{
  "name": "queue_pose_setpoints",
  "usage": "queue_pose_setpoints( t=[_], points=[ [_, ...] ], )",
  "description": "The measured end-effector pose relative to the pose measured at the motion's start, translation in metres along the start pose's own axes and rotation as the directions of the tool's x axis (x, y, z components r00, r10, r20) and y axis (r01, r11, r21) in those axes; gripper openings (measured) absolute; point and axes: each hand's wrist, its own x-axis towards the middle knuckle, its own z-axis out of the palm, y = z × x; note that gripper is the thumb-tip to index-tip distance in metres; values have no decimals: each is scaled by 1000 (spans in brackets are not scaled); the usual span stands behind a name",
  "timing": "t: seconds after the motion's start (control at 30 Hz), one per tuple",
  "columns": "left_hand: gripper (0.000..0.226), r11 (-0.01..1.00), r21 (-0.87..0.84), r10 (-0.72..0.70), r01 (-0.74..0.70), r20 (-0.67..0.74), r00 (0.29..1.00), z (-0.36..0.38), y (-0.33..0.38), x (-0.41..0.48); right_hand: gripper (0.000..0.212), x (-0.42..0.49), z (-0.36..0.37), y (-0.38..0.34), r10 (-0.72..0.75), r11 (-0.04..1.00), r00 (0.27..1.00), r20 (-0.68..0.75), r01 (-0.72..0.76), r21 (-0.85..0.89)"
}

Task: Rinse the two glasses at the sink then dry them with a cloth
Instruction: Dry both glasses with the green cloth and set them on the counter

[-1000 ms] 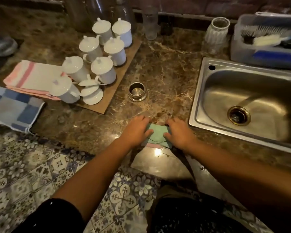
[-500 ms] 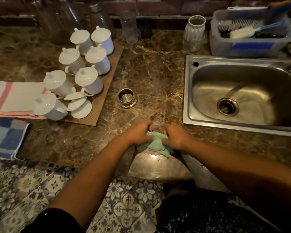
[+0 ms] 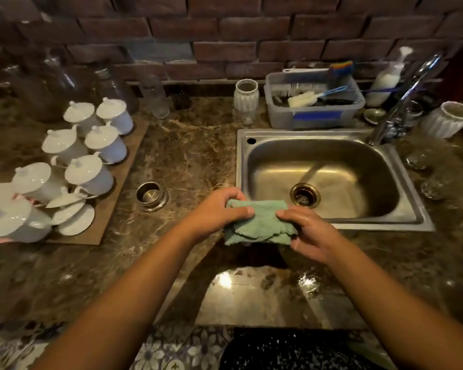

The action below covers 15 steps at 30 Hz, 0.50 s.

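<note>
Count: 8 white porcelain cups with lids [image 3: 87, 172], one lid askew. 2 white ribbed ceramic jars [image 3: 246, 95]. 1 stainless steel sink [image 3: 372, 225]. 1 folded green cloth [image 3: 259, 225]. 1 round steel strainer cup [image 3: 151, 195]. 1 clear plastic tub [image 3: 281, 116] of brushes. Apparently 2 clear glasses [image 3: 417, 159] right of sink, blurry. Back-row glassware: can't count.

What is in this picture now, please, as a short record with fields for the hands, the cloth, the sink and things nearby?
left hand: grips the left end of the green cloth
right hand: pinches its right end
green cloth: folded, held between both hands near the sink's front left corner
sink: steel, drain in the middle, tap at the back right
right of sink: two clear glass shapes on the counter, too blurred to describe
left of sink: white lidded cups on a board, metal ring beside it
behind sink: plastic tub with brushes
</note>
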Motion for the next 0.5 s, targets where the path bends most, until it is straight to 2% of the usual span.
queue_pose_setpoints(
  t=[0.1,0.17,0.23,0.4,0.5],
  points=[
    [21,998,45,41,-42,26,999,29,36,16,88,-19,-32,-19,29,973,985,170,-67,220],
    [25,997,41,69,-72,67,995,51,62,25,88,-32,-55,-29,10,948,943,332,-114,296],
    [18,997,-21,75,-73,111,991,75,84,33,81,-41,-82,-38,-33,934,888,459,-137,331],
    [11,994,-105,13,14,251,968,150,131,61,105,-73,-135,-67,-81,902,906,414,-110,418],
    [12,998,21,-56,53,285,957,194,144,88,108,-96,-162,-85,-107,872,865,490,-156,465]
  ],
)
